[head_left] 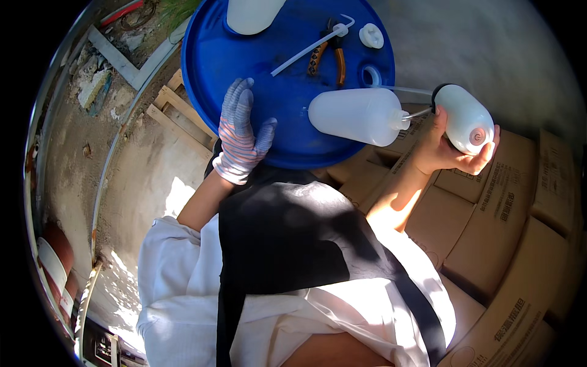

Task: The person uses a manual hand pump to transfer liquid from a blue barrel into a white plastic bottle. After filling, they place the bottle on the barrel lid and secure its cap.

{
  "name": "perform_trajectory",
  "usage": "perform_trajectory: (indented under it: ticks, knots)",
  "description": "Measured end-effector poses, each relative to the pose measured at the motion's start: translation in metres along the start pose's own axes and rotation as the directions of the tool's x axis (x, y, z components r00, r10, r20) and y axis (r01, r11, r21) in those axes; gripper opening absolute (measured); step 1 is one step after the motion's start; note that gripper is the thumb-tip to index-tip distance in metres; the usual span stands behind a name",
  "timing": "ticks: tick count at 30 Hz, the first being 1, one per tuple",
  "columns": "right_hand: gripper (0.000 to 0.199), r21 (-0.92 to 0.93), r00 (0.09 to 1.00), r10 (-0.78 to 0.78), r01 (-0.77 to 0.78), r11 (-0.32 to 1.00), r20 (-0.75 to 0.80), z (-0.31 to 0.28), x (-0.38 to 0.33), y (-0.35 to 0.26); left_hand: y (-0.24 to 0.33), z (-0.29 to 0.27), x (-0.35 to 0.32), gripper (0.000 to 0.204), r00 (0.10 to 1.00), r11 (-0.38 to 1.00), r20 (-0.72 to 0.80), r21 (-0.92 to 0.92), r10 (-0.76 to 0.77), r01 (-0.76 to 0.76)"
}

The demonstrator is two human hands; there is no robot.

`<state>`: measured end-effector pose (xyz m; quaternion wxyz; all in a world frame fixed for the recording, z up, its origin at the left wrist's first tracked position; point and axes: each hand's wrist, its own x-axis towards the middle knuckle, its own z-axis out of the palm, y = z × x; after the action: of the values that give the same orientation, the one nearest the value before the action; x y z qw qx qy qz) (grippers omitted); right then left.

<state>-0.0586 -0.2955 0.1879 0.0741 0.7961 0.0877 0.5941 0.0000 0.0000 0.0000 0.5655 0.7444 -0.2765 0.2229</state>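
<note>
A white, rounded electric pump (pixel 466 113) with a round power button sits in my bare right hand (pixel 449 150), fingers curled round it. From its dark end a bent metal spout (pixel 419 114) reaches the mouth of a translucent white bottle (pixel 351 115) on the blue drum (pixel 244 58). A clear tube (pixel 409 90) runs from the pump toward the drum's round opening (pixel 371 76); whether liquid flows I cannot tell. Over the drum's near-left edge is my left hand (pixel 239 140), in a grey and pink striped glove, open with nothing held.
On the drum lie pliers (pixel 340 64) with orange and black handles, a white dispenser tube (pixel 302 56) and a white cap (pixel 371 35). Another white bottle (pixel 254 13) stands at its far side. Cardboard boxes (pixel 489 214) fill the right; a wooden pallet (pixel 177 119) lies left.
</note>
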Motion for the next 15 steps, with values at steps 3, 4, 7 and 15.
perform_trajectory:
  ticks: [3, 4, 7, 15]
  knots:
    - [0.096, -0.064, 0.998, -0.046, 0.048, 0.997, 0.030, -0.001, 0.006, -0.005, 0.000, 0.000, 0.002, 0.076, 1.000, 1.000, 0.004, -0.003, -0.010, 0.010]
    - [0.095, -0.084, 0.997, -0.066, 0.070, 0.994, 0.045, -0.004, 0.011, -0.005, 0.001, 0.005, 0.003, 0.074, 1.000, 1.000, -0.020, -0.029, -0.002, 0.001]
    - [0.095, -0.040, 0.996, -0.080, 0.082, 0.996, 0.036, -0.005, 0.009, 0.000, 0.004, 0.007, 0.003, 0.072, 1.000, 0.999, -0.027, -0.041, -0.015, 0.014]
    - [0.093, 0.015, 0.999, -0.037, 0.036, 0.999, 0.031, -0.003, 0.008, -0.005, 0.001, 0.004, 0.002, 0.076, 1.000, 0.998, -0.002, -0.060, -0.026, 0.026]
